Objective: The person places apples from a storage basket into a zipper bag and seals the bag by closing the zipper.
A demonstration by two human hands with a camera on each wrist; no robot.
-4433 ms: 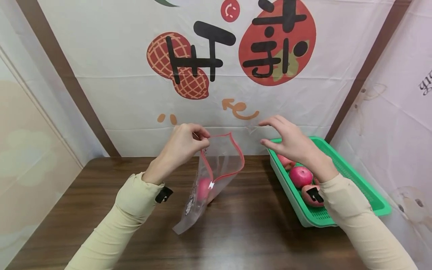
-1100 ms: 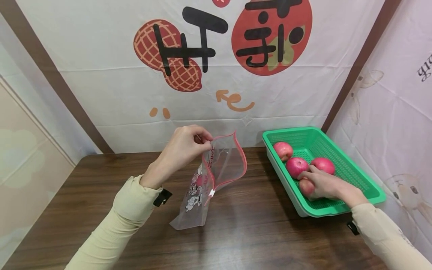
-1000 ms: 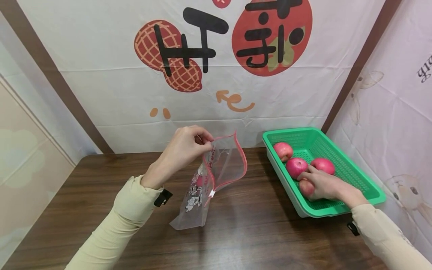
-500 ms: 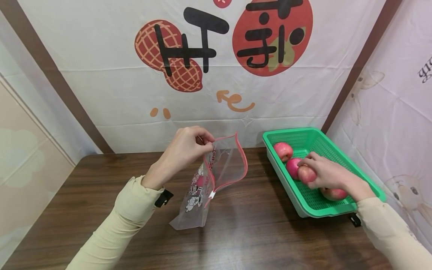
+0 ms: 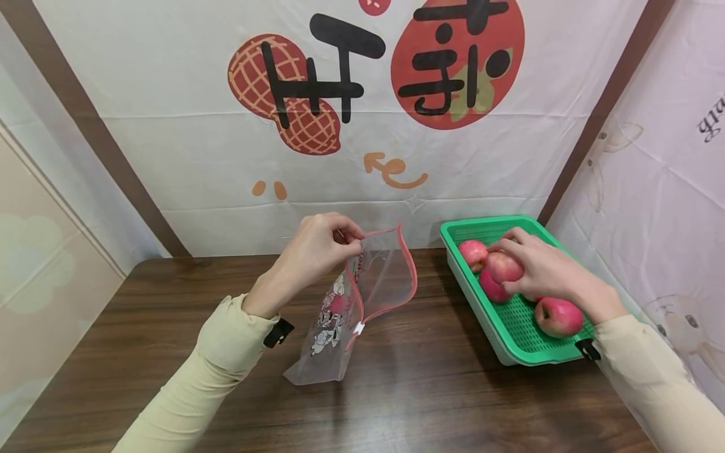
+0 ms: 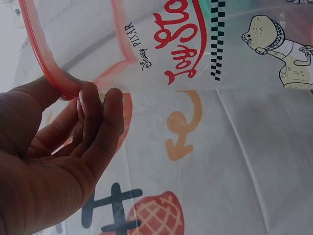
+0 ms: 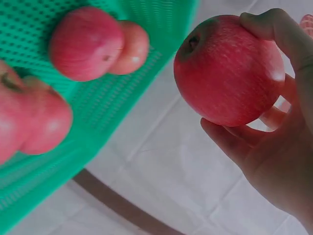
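My left hand pinches the red zip edge of a clear zip bag between thumb and fingers. The bag hangs with its mouth spread, its bottom at the table, a white slider on the zip. A pink round shape shows through its printed side, partly hidden by the print. Over the green basket, my right hand grips an apple, thumb on one side and fingers on the other. Beneath and around it lie a back apple, a deep pink apple and a front apple.
The brown wooden table carries the bag and, at its right, the basket. A printed white cloth hangs along the back, with another cloth close beside the basket on the right.
My right hand, held up beside the bag at first, has gone into the basket, gripped an apple and lifted it up and back. The left hand keeps its pinch on the bag.
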